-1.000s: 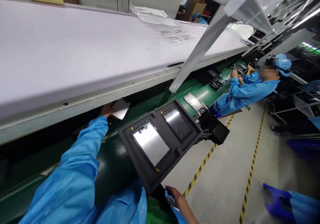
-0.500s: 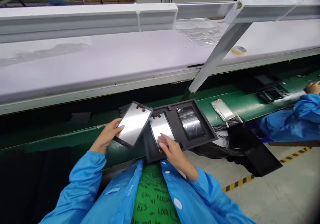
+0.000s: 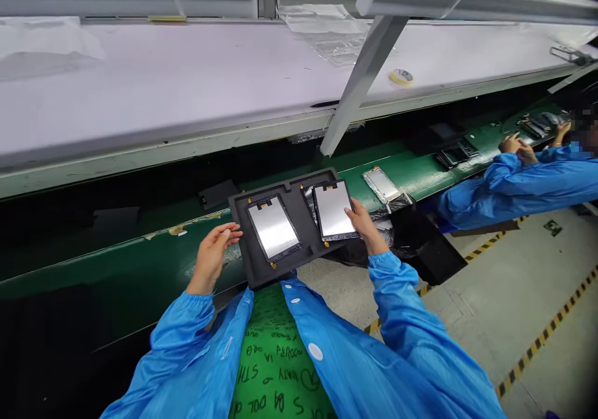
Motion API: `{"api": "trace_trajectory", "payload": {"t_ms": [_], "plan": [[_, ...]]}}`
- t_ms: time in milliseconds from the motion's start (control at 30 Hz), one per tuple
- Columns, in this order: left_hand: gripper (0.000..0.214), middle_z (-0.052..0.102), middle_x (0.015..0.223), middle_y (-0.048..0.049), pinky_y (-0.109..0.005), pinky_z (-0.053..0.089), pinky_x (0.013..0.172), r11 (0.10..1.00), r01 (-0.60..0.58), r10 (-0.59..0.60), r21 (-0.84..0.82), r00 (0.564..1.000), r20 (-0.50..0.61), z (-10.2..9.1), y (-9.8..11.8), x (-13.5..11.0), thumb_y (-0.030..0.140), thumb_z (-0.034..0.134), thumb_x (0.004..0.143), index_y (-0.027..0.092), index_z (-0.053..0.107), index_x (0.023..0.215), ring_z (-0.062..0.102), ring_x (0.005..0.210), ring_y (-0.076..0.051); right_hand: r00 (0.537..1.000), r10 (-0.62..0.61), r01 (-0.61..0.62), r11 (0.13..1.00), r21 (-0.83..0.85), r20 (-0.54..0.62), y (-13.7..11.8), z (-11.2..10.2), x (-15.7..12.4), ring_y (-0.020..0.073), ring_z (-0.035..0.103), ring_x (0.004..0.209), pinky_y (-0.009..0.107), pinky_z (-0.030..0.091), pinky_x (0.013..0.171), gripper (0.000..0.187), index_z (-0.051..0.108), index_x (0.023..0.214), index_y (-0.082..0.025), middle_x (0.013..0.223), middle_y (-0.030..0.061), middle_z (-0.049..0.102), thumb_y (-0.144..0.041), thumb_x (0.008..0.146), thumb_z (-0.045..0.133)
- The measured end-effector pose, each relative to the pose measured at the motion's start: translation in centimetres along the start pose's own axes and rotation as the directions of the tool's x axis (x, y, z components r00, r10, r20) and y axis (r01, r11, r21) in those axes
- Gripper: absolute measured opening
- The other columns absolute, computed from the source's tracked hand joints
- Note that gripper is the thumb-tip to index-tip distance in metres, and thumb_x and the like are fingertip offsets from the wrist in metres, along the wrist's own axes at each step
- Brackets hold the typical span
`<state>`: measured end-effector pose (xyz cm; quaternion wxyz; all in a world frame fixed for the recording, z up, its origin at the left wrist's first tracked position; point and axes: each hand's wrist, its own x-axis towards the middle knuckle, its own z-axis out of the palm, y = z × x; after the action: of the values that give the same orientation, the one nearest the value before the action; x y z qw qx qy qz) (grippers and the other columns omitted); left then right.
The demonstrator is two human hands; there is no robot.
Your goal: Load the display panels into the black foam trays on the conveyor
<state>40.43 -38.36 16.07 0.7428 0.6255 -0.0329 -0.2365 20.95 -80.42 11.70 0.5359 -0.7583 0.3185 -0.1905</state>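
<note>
A black foam tray (image 3: 289,188) lies across the green belt edge in front of me, holding two dark-framed panels with silver backs. The left panel (image 3: 273,228) sits flat in its recess. My right hand (image 3: 367,221) grips the lower right edge of the right panel (image 3: 331,210), which lies over its recess and partly hides a glossy sheet. My left hand (image 3: 215,254) is open and empty, its fingertips close to the tray's left edge without gripping it.
A green conveyor belt (image 3: 420,173) runs below a white shelf (image 3: 187,76) with a metal strut (image 3: 362,86). A foil-wrapped item (image 3: 380,184) and a black box (image 3: 425,244) lie right of the tray. A co-worker in a blue smock (image 3: 514,185) works further along.
My left hand no longer holds a panel and has moved left of the tray. My right hand has shifted from the tray's middle to the right panel. My view has turned slightly.
</note>
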Motion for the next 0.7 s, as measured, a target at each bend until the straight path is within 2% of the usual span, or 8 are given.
{"api": "trace_trajectory", "payload": {"t_ms": [67, 167, 267, 367, 433, 500, 567, 700], "plan": [[0.049, 0.075, 0.108, -0.0103, -0.035, 0.055, 0.084, 0.999, 0.027, -0.028, -0.019, 0.996, -0.083, -2.2, -0.9, 0.5, 0.049, 0.086, 0.068, 0.016, 0.073, 0.102, 0.072, 0.092, -0.023, 0.998, 0.034, -0.035, 0.999, 0.025, 0.047, 0.2, -0.5, 1.4, 0.0301, 0.061, 0.126, 0.049, 0.047, 0.112, 0.072, 0.057, 0.14, -0.013, 0.138, 0.0171, 0.064, -0.047, 0.077, 0.067], [0.054, 0.075, 0.105, -0.0098, -0.035, 0.055, 0.084, 0.996, 0.081, -0.084, -0.028, 0.986, -0.143, -4.6, -2.4, 0.8, 0.051, 0.088, 0.062, 0.016, 0.072, 0.1, 0.072, 0.091, -0.022, 0.988, 0.052, -0.057, 0.998, 0.031, 0.145, -0.4, 0.3, 2.7, 0.0273, 0.064, 0.118, 0.045, 0.052, 0.106, 0.072, 0.055, 0.143, -0.014, 0.132, 0.0142, 0.068, -0.047, 0.08, 0.066], [0.06, 0.075, 0.106, -0.0102, -0.033, 0.056, 0.083, 0.991, 0.132, -0.133, -0.019, 0.981, -0.142, -6.4, -3.9, 1.3, 0.055, 0.088, 0.06, 0.016, 0.071, 0.101, 0.072, 0.09, -0.021, 0.987, 0.075, -0.05, 0.984, -0.172, 0.14, -1.5, 1.1, 3.0, 0.0273, 0.065, 0.114, 0.045, 0.052, 0.104, 0.067, 0.053, 0.146, -0.012, 0.125, 0.015, 0.071, -0.04, 0.086, 0.061], [0.063, 0.074, 0.11, -0.012, -0.033, 0.057, 0.083, 0.989, 0.136, -0.127, 0.052, 0.981, -0.144, -8.0, -5.3, 2.8, 0.06, 0.085, 0.061, 0.015, 0.069, 0.103, 0.073, 0.091, -0.022, 1.0, -0.007, 0.011, 0.813, -0.582, 0.008, -2.5, 2.2, 1.7, 0.0349, 0.058, 0.126, 0.053, 0.043, 0.111, 0.062, 0.053, 0.146, -0.006, 0.133, 0.0241, 0.064, -0.034, 0.091, 0.056], [0.061, 0.073, 0.115, -0.014, -0.034, 0.057, 0.084, 0.975, 0.114, -0.086, 0.189, 0.985, -0.15, -9.0, -6.1, 4.5, 0.063, 0.076, 0.069, 0.015, 0.067, 0.106, 0.073, 0.094, -0.023, 0.994, -0.108, 0.086, 0.655, -0.751, 0.02, -3.0, 3.6, 0.2, 0.0406, 0.045, 0.14, 0.058, 0.037, 0.115, 0.067, 0.049, 0.149, -0.007, 0.152, 0.0273, 0.047, -0.039, 0.091, 0.059], [0.053, 0.072, 0.117, -0.016, -0.036, 0.058, 0.085, 0.895, 0.093, -0.033, 0.437, 0.989, -0.143, -9.8, -6.5, 7.0, 0.06, 0.061, 0.085, 0.014, 0.064, 0.112, 0.073, 0.098, -0.024, 0.988, -0.122, 0.148, 0.545, -0.825, 0.097, -3.2, 5.5, -1.4, 0.0448, 0.031, 0.148, 0.063, 0.032, 0.115, 0.078, 0.043, 0.154, -0.013, 0.162, 0.0252, 0.032, -0.05, 0.089, 0.065], [0.041, 0.071, 0.117, -0.0172, -0.039, 0.057, 0.09, 0.751, 0.086, -0.001, 0.655, 0.992, -0.129, -10.2, -6.7, 10.2, 0.044, 0.052, 0.094, 0.013, 0.062, 0.119, 0.071, 0.104, -0.025, 0.986, -0.076, 0.164, 0.472, -0.866, 0.145, -3.3, 7.1, -2.6, 0.0476, 0.025, 0.15, 0.069, 0.03, 0.114, 0.084, 0.04, 0.155, -0.017, 0.164, 0.0245, 0.029, -0.058, 0.087, 0.067], [0.038, 0.064, 0.13, -0.0204, -0.044, 0.046, 0.107, 0.554, 0.078, 0.025, 0.829, 0.994, -0.11, -10.2, -6.9, 17.9, 0.023, 0.057, 0.091, 0.011, 0.06, 0.127, 0.061, 0.121, -0.03, 0.987, -0.091, 0.161, 0.392, -0.906, 0.136, -3.2, 8.7, -4.0, 0.0477, 0.025, 0.151, 0.071, 0.033, 0.111, 0.068, 0.044, 0.152, -0.015, 0.161, 0.0257, 0.033, -0.052, 0.095, 0.057]]}}
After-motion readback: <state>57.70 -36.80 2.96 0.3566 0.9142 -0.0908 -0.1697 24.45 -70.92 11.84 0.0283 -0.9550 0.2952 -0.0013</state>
